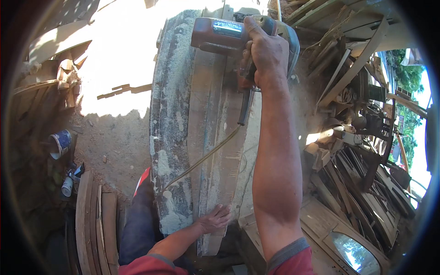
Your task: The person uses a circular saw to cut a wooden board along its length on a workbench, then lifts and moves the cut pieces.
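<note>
At the far end of a long wooden plank, my right hand is wrapped round the rear handle of a dark red circular saw. The saw's rounded guard shows to the right of my hand; its blade is hidden. A thin cord runs from the handle back across the plank. At the near end, my left hand rests on the wood with its fingers stretched out. The plank lies on a long dusty workbench top with pale sawdust over it.
Stacked timber and offcuts crowd the right side. A wooden panel with an oval mirror is at the lower right. Curved boards stand at the lower left, near a blue-and-white can. Strong sunlight whitens the ground at the upper left.
</note>
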Tool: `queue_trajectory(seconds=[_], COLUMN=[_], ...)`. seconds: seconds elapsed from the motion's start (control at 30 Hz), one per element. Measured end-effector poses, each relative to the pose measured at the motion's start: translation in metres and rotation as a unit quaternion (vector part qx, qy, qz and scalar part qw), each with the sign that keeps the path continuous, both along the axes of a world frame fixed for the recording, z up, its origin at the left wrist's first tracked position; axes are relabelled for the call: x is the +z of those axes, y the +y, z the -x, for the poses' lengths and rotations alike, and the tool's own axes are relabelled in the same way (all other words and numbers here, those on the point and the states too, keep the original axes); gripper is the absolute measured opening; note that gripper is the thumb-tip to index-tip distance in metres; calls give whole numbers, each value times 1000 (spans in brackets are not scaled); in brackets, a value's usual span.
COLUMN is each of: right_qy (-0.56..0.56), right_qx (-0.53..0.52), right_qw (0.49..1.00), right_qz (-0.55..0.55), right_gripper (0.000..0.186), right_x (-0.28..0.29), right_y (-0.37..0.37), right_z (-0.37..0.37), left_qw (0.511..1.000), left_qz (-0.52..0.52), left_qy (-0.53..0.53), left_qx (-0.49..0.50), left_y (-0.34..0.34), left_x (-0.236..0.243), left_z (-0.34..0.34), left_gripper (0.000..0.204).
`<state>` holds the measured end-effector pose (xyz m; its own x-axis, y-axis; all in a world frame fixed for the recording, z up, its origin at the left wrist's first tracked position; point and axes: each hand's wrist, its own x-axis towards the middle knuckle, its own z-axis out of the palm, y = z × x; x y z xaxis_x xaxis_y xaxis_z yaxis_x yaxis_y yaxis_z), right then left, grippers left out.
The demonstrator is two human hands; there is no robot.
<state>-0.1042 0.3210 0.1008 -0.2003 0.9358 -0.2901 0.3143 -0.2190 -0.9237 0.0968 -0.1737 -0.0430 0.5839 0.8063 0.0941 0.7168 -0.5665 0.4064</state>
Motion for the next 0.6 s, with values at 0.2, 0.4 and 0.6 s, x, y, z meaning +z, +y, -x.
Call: queue_trajectory(seconds=[0.2,0.4,0.6], right_qy=[37,-39,-130], right_qx=[35,25,32], right_qw=[998,999,989], right_qz=[47,-19,-58], right_gripper=[39,42,49], right_x=[31,22,39], right_y=[-5,7,9], right_z=[7,20,34], left_qw=[1000,1000,999], left_qz=[-1,21,26], left_qy=[1,-14,-23], left_qx=[5,-5,-1], left_y=[0,2,6], left_x=[-2,1,4], left_z=[2,5,7], left_gripper=[36,35,35])
